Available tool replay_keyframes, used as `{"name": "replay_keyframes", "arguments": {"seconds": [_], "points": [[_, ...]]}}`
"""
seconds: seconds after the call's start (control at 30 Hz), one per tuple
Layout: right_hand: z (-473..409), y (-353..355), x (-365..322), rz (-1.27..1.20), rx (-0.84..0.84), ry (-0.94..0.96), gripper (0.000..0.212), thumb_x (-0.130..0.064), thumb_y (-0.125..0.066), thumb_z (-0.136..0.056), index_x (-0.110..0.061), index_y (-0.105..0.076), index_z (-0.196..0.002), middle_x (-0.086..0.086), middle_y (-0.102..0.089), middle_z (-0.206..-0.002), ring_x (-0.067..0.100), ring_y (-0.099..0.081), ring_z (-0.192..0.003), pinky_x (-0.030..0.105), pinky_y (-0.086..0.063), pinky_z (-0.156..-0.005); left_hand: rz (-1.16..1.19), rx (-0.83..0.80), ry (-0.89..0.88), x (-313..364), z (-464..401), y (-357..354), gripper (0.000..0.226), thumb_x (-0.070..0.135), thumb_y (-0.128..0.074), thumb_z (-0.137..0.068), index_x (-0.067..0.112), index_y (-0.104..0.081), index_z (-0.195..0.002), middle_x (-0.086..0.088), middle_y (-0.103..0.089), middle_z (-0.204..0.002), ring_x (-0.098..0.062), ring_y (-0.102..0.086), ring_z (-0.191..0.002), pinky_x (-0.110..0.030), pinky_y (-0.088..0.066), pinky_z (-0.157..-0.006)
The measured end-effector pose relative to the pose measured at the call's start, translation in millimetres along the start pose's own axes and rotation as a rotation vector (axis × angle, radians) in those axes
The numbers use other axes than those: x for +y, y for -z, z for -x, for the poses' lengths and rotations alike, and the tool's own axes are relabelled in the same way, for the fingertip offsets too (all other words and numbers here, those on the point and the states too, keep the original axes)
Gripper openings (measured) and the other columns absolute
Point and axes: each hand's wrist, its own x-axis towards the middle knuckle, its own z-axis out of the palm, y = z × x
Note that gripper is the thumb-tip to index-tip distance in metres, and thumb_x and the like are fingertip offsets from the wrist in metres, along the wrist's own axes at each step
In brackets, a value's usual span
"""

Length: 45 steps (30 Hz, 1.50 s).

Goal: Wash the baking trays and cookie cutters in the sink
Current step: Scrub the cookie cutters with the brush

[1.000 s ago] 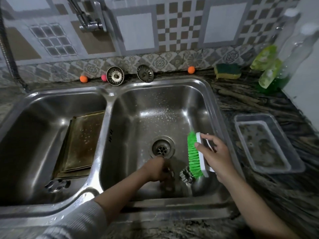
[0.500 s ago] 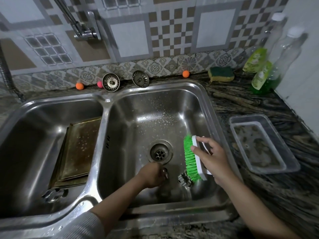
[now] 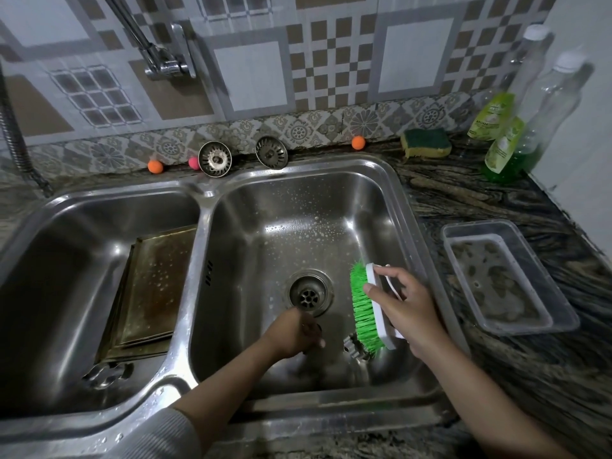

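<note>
While the right hand (image 3: 405, 304) grips the white-backed green-bristle scrub brush (image 3: 366, 308) in the right basin of the steel double sink (image 3: 205, 226), its bristle tip touches a small metal cookie cutter (image 3: 356, 351) on the basin floor. Left hand (image 3: 294, 331) is curled near the drain (image 3: 309, 293); can't tell what it holds. Stacked brown baking trays (image 3: 149, 289) and another cutter (image 3: 106, 374) lie in the left basin.

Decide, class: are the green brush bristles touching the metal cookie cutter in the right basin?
Touching. In the head view, the brush bristles' lower tip meets the cookie cutter, no gap visible.
</note>
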Motion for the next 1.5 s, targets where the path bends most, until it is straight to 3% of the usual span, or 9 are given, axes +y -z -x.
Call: {"name": "replay_keyframes", "arguments": {"seconds": [0.2, 0.3, 0.4, 0.57, 0.73, 0.93, 1.17, 1.4, 1.5], "points": [[0.6, -0.1, 3.9, 0.018, -0.008, -0.015, 0.023, -0.025, -0.077, -0.078, -0.039, -0.067, -0.093, 0.003, -0.061, -0.125, 0.018, -0.062, -0.105, 0.026, -0.048, -0.074, -0.073, 0.092, 0.0, 2.7, 1.2, 0.3, 0.015, 0.005, -0.06, -0.073, 0.004, -0.067, -0.086, -0.012, -0.069, -0.083, -0.024, -0.063, -0.074, -0.028, -0.042, -0.058], [3.2, -1.0, 2.3, 0.025, -0.018, -0.014, 0.025, -0.024, -0.077, -0.079, -0.036, -0.066, -0.098, -0.006, -0.059, -0.121, 0.009, -0.061, -0.099, 0.022, -0.048, -0.071, -0.058, 0.147, 0.038, 0.6, 2.7, -1.0, 0.028, 0.007, -0.068, -0.073, 0.011, -0.06, -0.099, -0.007, -0.059, -0.093, -0.023, -0.059, -0.09, -0.02, -0.034, -0.059], [4.2, -0.8, 2.0, 0.033, -0.011, -0.007, 0.026, -0.022, -0.076, -0.079, -0.031, -0.066, -0.102, -0.009, -0.056, -0.119, 0.0, -0.058, -0.096, 0.018, -0.046, -0.069, -0.045, 0.168, 0.013, 0.5, 2.6, -0.1, 0.035, 0.007, -0.067, -0.075, 0.014, -0.058, -0.107, -0.005, -0.057, -0.093, -0.01, -0.051, -0.075, -0.021, -0.033, -0.064], [4.5, 2.5, -1.6, 0.02, 0.009, 0.003, 0.024, -0.021, -0.076, -0.079, -0.033, -0.066, -0.097, 0.004, -0.066, -0.11, 0.019, -0.064, -0.092, 0.023, -0.047, -0.066, 0.18, 0.225, 0.024, 14.4, 4.3, 7.7, 0.041, 0.003, -0.07, -0.078, 0.019, -0.054, -0.113, 0.007, -0.057, -0.097, 0.001, -0.053, -0.072, -0.006, -0.04, -0.062], [14.5, 21.7, -26.6, 0.069, 0.015, 0.117, 0.029, -0.023, -0.076, -0.078, -0.034, -0.065, -0.102, -0.01, -0.064, -0.113, -0.001, -0.062, -0.094, 0.014, -0.047, -0.069, 0.586, 0.281, 0.041, 41.0, 10.3, 20.6, 0.033, 0.008, -0.059, -0.092, 0.016, -0.052, -0.123, -0.013, -0.064, -0.105, -0.023, -0.063, -0.089, -0.033, -0.053, -0.076], [28.2, 67.6, -73.8, 0.051, 0.127, 0.247, 0.041, -0.044, -0.076, -0.065, -0.037, -0.066, -0.104, 0.005, -0.069, -0.101, 0.023, -0.068, -0.085, 0.04, -0.057, -0.07, 0.844, 0.292, 0.073, 53.3, 9.1, 23.8, 0.038, -0.003, -0.06, -0.088, 0.004, -0.056, -0.125, -0.019, -0.059, -0.102, -0.022, -0.059, -0.091, -0.024, -0.054, -0.077], [16.7, 124.5, -82.5, 0.262, 0.269, 0.287, 0.029, -0.022, -0.076, -0.079, -0.044, -0.066, -0.096, 0.01, -0.066, -0.091, 0.023, -0.065, -0.077, 0.032, -0.055, -0.07, 0.951, 0.247, 0.066, 60.9, 6.2, 16.0, 0.039, -0.008, -0.06, -0.086, -0.002, -0.057, -0.125, -0.01, -0.046, -0.076, -0.009, -0.056, -0.066, -0.017, -0.052, -0.062], [-5.7, 137.5, -60.8, 0.603, 0.214, 0.108, 0.029, -0.027, -0.078, -0.077, -0.034, -0.067, -0.104, 0.006, -0.062, -0.107, 0.014, -0.06, -0.078, 0.026, -0.046, -0.062, 1.048, 0.237, 0.063, 68.1, 8.0, 17.6, 0.039, -0.005, -0.063, -0.082, 0.0, -0.061, -0.121, -0.019, -0.054, -0.093, -0.023, -0.058, -0.086, -0.014, -0.051, -0.07], [-10.6, 132.5, -55.3, 0.727, 0.175, 0.11, 0.034, -0.03, -0.075, -0.08, -0.035, -0.065, -0.111, 0.006, -0.061, -0.117, 0.018, -0.059, -0.086, 0.031, -0.047, -0.066, 1.174, 0.208, 0.107, 68.1, 10.3, 18.1, 0.046, 0.002, -0.067, -0.077, 0.003, -0.061, -0.123, -0.018, -0.06, -0.097, -0.028, -0.058, -0.091, -0.027, -0.051, -0.077]]}}
